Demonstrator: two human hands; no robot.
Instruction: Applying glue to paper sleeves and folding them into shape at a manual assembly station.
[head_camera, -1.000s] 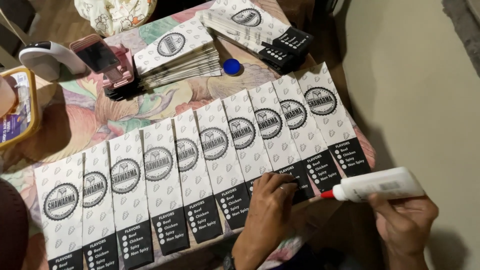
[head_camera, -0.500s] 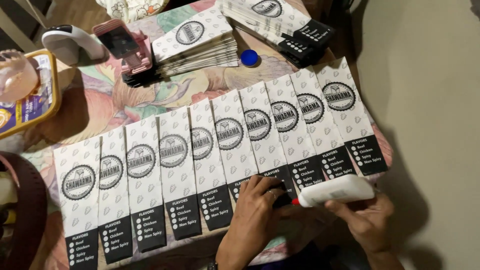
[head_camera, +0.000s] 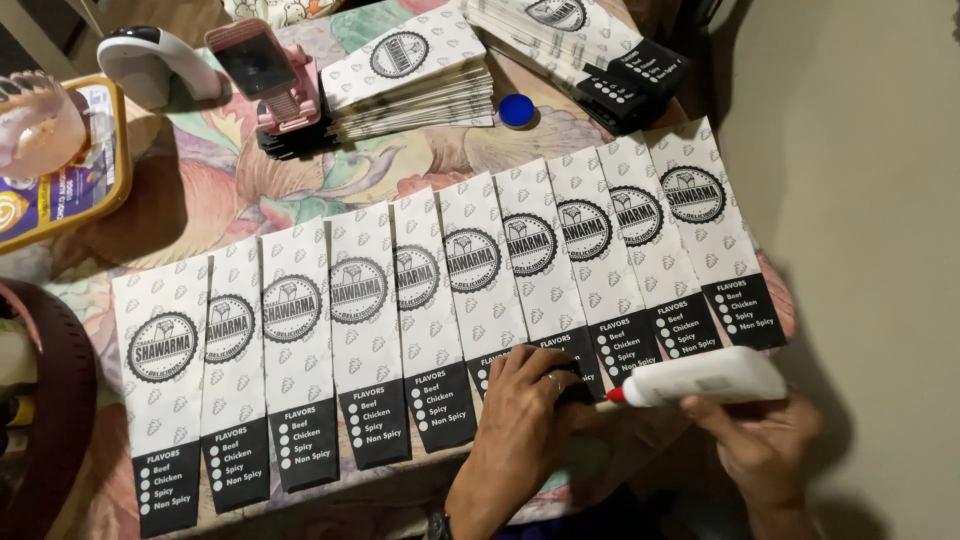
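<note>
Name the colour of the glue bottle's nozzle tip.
Red, on the white glue bottle in the right hand; head view.

The paper sleeves (head_camera: 400, 320) fanned across the middle of the frame are seen to be matt white paper, with black printed ends of a duller finish. The glue bottle (head_camera: 700, 377) at lower right is made of smooth white plastic with a red tip. The surface (head_camera: 250, 200) is covered by a flowered cloth. A glossy blue plastic cap (head_camera: 516, 109) is seen at upper centre.
</note>
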